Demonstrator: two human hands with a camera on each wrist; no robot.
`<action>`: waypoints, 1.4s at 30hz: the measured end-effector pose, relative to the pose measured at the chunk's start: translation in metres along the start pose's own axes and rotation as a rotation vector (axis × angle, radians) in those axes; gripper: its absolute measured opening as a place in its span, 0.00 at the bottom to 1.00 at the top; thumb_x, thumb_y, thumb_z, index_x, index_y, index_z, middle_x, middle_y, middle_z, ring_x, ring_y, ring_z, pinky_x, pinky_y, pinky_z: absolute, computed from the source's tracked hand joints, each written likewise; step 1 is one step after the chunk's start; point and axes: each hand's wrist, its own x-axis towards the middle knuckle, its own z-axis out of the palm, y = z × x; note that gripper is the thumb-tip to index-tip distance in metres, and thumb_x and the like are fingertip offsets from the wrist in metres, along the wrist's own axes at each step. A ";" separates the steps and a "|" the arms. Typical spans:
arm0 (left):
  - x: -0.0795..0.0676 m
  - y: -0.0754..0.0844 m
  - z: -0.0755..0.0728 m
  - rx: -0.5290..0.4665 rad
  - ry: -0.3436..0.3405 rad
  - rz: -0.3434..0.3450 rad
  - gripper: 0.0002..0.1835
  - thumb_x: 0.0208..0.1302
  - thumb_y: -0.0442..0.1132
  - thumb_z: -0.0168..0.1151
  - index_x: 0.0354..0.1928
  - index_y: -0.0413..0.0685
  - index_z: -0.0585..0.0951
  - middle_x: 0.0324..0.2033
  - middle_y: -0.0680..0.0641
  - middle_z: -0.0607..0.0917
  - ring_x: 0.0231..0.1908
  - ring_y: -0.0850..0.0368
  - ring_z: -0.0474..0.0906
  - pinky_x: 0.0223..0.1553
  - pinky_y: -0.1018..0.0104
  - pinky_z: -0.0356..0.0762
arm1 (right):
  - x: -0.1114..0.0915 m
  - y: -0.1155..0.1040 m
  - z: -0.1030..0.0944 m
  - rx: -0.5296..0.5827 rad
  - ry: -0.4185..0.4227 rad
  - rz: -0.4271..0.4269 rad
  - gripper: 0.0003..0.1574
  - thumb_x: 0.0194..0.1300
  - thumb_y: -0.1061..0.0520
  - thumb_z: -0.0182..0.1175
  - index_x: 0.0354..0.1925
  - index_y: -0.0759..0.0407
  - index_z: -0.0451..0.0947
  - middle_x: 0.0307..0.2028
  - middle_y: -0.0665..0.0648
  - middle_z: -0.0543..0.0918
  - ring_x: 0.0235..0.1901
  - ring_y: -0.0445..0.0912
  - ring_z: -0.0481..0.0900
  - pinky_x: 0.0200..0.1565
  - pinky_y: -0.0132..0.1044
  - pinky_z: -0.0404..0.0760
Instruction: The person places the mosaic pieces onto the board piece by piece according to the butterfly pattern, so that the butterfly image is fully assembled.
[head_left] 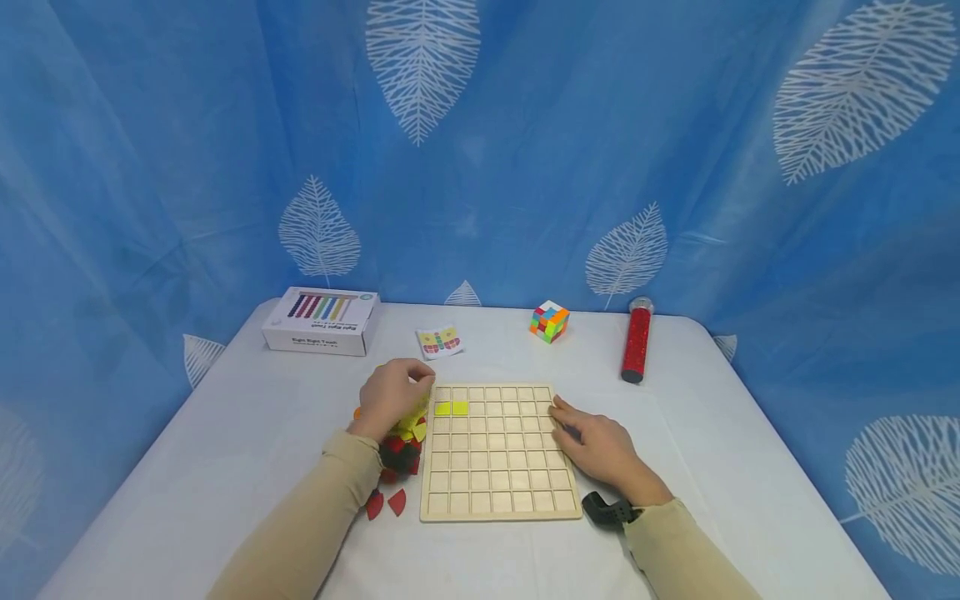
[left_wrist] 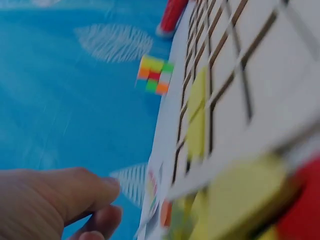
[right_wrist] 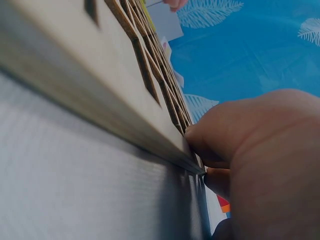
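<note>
A light wooden grid board [head_left: 480, 457] lies on the table. Two yellow square tiles [head_left: 460, 408] sit side by side in its second row from the far edge, at the left. My left hand [head_left: 393, 393] hovers by the board's far left corner, above a pile of loose pieces. In the left wrist view its thumb and fingers are loosely bent with a gap, and nothing shows between them. The yellow pieces [head_left: 418, 431] and red pieces [head_left: 397, 502] of the pile are partly hidden by that hand and wrist. My right hand [head_left: 600, 446] grips the board's right edge between thumb and fingers.
A white box [head_left: 322, 340] stands at the back left. Beside it lies a small card [head_left: 441, 342] with a butterfly-like pattern. Farther right are a puzzle cube [head_left: 550, 322] and a red glittery tube [head_left: 636, 342]. Blue leaf-patterned cloth [head_left: 510, 167] hangs behind the table.
</note>
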 end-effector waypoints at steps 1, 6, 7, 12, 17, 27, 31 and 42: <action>0.002 -0.004 -0.004 -0.008 0.012 -0.016 0.11 0.68 0.51 0.66 0.46 0.59 0.90 0.45 0.52 0.89 0.44 0.51 0.82 0.43 0.53 0.77 | 0.000 0.000 0.000 -0.001 -0.001 0.000 0.31 0.73 0.45 0.60 0.70 0.52 0.75 0.73 0.51 0.71 0.66 0.57 0.78 0.57 0.57 0.80; 0.012 -0.029 -0.019 -0.066 0.048 -0.113 0.12 0.70 0.50 0.65 0.49 0.54 0.88 0.48 0.48 0.88 0.43 0.48 0.80 0.48 0.50 0.75 | 0.000 0.000 -0.002 -0.002 -0.007 0.003 0.31 0.73 0.45 0.59 0.71 0.51 0.75 0.73 0.51 0.71 0.66 0.57 0.77 0.57 0.57 0.80; 0.014 -0.034 -0.022 -0.081 0.049 -0.134 0.13 0.70 0.49 0.65 0.50 0.54 0.87 0.49 0.47 0.88 0.44 0.48 0.80 0.49 0.49 0.75 | 0.000 0.000 -0.002 -0.005 -0.007 0.001 0.31 0.73 0.45 0.59 0.71 0.51 0.75 0.73 0.51 0.71 0.66 0.57 0.77 0.57 0.57 0.80; 0.020 -0.050 -0.026 -0.130 0.046 -0.235 0.15 0.73 0.47 0.63 0.55 0.50 0.84 0.50 0.43 0.85 0.47 0.45 0.78 0.54 0.47 0.76 | 0.000 0.001 -0.001 -0.009 0.002 -0.007 0.31 0.73 0.46 0.60 0.70 0.51 0.75 0.73 0.52 0.72 0.65 0.57 0.78 0.55 0.57 0.81; 0.021 -0.053 -0.020 -0.125 0.043 -0.256 0.19 0.72 0.48 0.65 0.58 0.48 0.83 0.52 0.42 0.85 0.48 0.45 0.78 0.57 0.47 0.75 | 0.000 0.001 -0.001 -0.008 0.005 0.000 0.31 0.73 0.46 0.60 0.70 0.51 0.75 0.73 0.51 0.72 0.65 0.57 0.78 0.55 0.57 0.81; 0.018 -0.057 -0.014 -0.079 0.014 -0.221 0.24 0.69 0.51 0.68 0.61 0.47 0.83 0.57 0.42 0.84 0.51 0.44 0.78 0.61 0.44 0.74 | 0.000 -0.002 -0.002 -0.005 -0.001 0.007 0.31 0.73 0.46 0.60 0.70 0.52 0.75 0.73 0.51 0.71 0.67 0.57 0.77 0.58 0.57 0.79; 0.018 -0.057 -0.014 -0.076 0.005 -0.224 0.23 0.68 0.51 0.69 0.60 0.47 0.82 0.55 0.42 0.85 0.50 0.44 0.78 0.60 0.44 0.74 | 0.000 -0.002 -0.002 -0.003 0.000 0.008 0.31 0.73 0.46 0.60 0.70 0.52 0.75 0.73 0.51 0.71 0.66 0.57 0.77 0.58 0.57 0.79; 0.020 -0.058 -0.015 -0.091 0.063 -0.222 0.15 0.70 0.49 0.67 0.52 0.49 0.84 0.47 0.42 0.86 0.45 0.45 0.78 0.53 0.47 0.75 | 0.001 0.000 0.001 0.000 0.006 0.003 0.31 0.72 0.46 0.61 0.70 0.52 0.76 0.73 0.51 0.72 0.66 0.56 0.77 0.59 0.56 0.79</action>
